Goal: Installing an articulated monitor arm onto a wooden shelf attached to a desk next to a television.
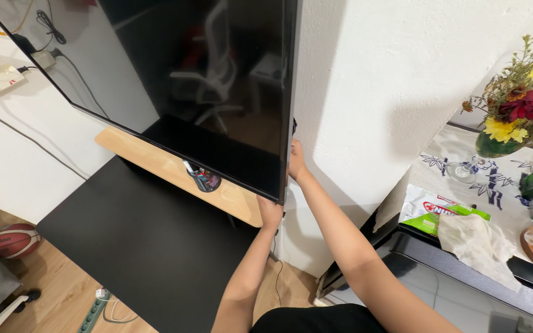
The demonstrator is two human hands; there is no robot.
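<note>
You gripped the flat-screen television (pixel 174 80) at its five-o'clock corner — left hand (pixel 271 213) clasped beneath, right hand (pixel 295 161) closed on the edge — likely heavy, fragile glass.

Single head-worn view, tilted, looking down and forward from close range at a wall-mounted screen (pixel 198 86). Screen fills 10 to 12 o'clock, black desk (pixel 149 246) at 7 o'clock, side table (pixel 464 271) at 4 o'clock, white wall (pixel 390 92) at 1 o'clock.
</note>
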